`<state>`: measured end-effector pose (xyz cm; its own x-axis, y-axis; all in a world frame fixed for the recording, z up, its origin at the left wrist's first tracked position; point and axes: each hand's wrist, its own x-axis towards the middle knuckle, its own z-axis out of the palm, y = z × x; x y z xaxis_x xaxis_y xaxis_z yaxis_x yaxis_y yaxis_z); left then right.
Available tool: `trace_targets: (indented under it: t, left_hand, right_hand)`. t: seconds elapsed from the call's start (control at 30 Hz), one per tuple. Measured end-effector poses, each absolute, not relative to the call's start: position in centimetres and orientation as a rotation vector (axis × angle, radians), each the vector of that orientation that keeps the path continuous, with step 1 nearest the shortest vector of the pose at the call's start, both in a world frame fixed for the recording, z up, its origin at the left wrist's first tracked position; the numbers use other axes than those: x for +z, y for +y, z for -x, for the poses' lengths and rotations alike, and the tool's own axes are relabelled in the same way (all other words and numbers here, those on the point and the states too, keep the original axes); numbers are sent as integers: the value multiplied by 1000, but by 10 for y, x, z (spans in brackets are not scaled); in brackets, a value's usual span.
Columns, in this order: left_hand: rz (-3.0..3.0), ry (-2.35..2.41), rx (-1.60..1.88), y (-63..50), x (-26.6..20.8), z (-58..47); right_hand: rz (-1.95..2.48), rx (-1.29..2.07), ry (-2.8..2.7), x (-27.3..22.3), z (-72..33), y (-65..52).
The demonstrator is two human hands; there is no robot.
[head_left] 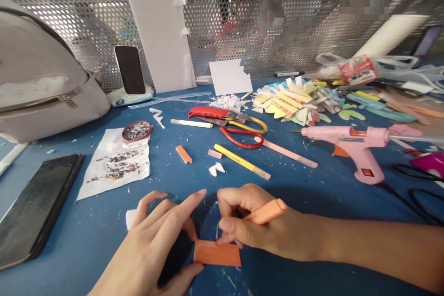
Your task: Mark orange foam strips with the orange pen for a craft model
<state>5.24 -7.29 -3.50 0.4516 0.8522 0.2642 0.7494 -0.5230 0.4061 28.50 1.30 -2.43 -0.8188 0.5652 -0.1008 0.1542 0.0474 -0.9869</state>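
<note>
Your right grip [255,219] is hiding the tip of the orange marker [268,212], plus some of the top edge of the orange piece [218,255]. Your left grip [157,233] is covering part of a white scrap [130,218]; its wrist is running off the bottom. Your right forearm [374,245] is leaving at the right edge. The left edge is cutting the pale bag [45,74] and the larger phone [40,208]. A magenta item [428,163] is getting clipped right, too little showing to name. Lettering on the red packet [359,70] is blurring. Bits in the red-rimmed dish [137,131] are looking too tiny to count. Figures behind the perforated panel [208,14] are smearing, two patches pixelated.
</note>
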Motion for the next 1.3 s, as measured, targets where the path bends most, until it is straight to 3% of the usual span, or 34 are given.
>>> trace_targets:
  t: [1.3]
  left_hand:
    - [-2510, 1401, 638, -72, -36, -52]
  right_hand:
    - [760, 1917, -1998, -22, -285, 15]
